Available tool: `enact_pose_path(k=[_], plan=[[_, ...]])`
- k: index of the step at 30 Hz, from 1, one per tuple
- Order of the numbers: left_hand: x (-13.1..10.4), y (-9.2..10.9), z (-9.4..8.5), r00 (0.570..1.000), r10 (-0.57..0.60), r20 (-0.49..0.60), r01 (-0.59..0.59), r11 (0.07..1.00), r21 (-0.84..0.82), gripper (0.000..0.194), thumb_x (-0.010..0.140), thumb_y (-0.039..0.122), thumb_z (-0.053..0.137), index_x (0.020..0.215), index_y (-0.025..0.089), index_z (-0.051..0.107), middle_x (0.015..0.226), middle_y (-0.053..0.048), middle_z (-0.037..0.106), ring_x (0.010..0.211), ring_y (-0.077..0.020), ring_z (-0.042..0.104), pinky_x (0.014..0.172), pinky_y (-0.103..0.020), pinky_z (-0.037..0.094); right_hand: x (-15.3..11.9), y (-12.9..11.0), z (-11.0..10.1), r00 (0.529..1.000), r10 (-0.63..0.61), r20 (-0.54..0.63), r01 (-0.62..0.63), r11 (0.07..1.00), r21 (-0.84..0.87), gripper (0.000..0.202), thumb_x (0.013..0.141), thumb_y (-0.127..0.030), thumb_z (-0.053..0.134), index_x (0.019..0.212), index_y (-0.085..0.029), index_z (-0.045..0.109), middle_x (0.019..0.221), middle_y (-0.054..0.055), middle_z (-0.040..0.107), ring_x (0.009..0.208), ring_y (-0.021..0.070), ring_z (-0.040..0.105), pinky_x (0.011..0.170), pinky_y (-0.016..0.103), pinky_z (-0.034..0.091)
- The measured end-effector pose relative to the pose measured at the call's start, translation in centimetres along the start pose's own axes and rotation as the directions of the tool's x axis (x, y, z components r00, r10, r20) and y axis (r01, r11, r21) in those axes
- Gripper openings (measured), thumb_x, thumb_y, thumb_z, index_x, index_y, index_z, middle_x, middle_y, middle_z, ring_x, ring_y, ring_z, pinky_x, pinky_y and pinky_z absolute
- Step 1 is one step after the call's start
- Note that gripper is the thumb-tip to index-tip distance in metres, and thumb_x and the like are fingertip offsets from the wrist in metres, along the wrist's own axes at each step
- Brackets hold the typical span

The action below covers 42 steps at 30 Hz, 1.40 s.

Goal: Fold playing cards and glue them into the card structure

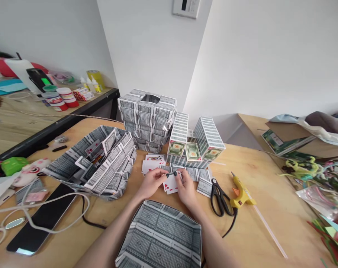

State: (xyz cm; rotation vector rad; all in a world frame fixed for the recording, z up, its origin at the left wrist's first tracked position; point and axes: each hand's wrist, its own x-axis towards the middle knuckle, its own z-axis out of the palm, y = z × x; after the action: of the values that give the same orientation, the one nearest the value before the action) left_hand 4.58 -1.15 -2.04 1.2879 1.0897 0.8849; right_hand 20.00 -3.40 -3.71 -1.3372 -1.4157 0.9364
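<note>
My left hand [153,183] and my right hand [186,189] meet at mid-table, fingers closed in a pinch. Between them is a small folded piece, apparently a playing card, mostly hidden by the fingertips. Just beneath lie loose playing cards [171,185] with red hearts showing. More face-up cards [150,162] rest beyond my left hand. Past my right hand, grey patterned cards [205,187] lie back up. Nearest me, between my forearms, stands an open box made of grey card backs [157,234].
Left is a card-built basket [110,178] of folded cards, with a phone [43,219] and white cable nearby. A tall card structure [148,115] and stacked card packs [210,137] stand behind. Black scissors [220,198], a yellow glue gun [242,193] and a glue stick [270,232] lie right.
</note>
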Motion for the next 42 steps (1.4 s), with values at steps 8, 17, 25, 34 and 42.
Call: enact_pose_path(k=[8,17,25,34,42], plan=[[-0.2,-0.6,-0.1,0.986,0.159,-0.043,-0.140,0.948,0.285,0.017,0.076,0.031,0.048,0.078,0.015,0.056,0.065,0.001,0.055,0.061,-0.0111,0.050,0.056,-0.021,0.041,0.3,0.1,-0.1,0.992,-0.022,0.126,0.028,0.999,-0.045,0.019,0.082,-0.034,0.043,0.080,-0.018,0.053,0.060,-0.003,0.044,0.053,0.0109,0.040,0.048,0.021,0.033],[-0.4,0.1,-0.1,0.978,0.210,0.008,-0.196,0.896,0.399,0.012,0.077,0.026,0.044,0.071,0.017,0.050,0.059,0.003,0.046,0.054,-0.0098,0.042,0.051,-0.021,0.035,0.5,-0.3,-0.3,0.962,0.052,0.269,-0.072,0.995,0.065,0.020,0.075,-0.027,0.046,0.070,-0.015,0.062,0.059,0.000,0.053,0.052,0.0115,0.044,0.046,0.021,0.035],[-0.4,0.4,-0.1,0.979,0.206,0.003,-0.186,0.881,0.435,0.010,0.075,0.025,0.046,0.070,0.018,0.050,0.059,0.003,0.047,0.055,-0.0104,0.043,0.053,-0.022,0.034,0.4,-0.6,-0.3,0.968,0.095,0.232,-0.107,0.993,0.043,0.023,0.069,-0.017,0.042,0.067,-0.014,0.065,0.056,0.000,0.056,0.049,0.0108,0.044,0.043,0.020,0.035],[-0.2,-0.2,-0.2,0.974,0.160,-0.159,-0.101,0.940,0.327,0.016,0.077,0.031,0.045,0.076,0.017,0.053,0.061,0.003,0.049,0.054,-0.0103,0.045,0.051,-0.020,0.035,0.6,-0.9,-0.8,0.951,0.101,0.292,-0.169,0.962,0.217,0.024,0.076,-0.027,0.045,0.083,-0.016,0.065,0.068,0.001,0.062,0.062,0.0149,0.054,0.057,0.025,0.043],[-0.1,-0.4,-0.3,0.977,0.170,-0.129,-0.117,0.933,0.341,0.028,0.074,0.030,0.053,0.098,0.018,0.060,0.083,-0.002,0.064,0.066,-0.0138,0.056,0.061,-0.023,0.044,0.6,0.6,-0.1,0.981,0.088,0.174,-0.115,0.981,0.155,0.034,0.078,-0.046,0.047,0.073,-0.015,0.060,0.060,0.000,0.054,0.055,0.0136,0.049,0.050,0.024,0.039]])
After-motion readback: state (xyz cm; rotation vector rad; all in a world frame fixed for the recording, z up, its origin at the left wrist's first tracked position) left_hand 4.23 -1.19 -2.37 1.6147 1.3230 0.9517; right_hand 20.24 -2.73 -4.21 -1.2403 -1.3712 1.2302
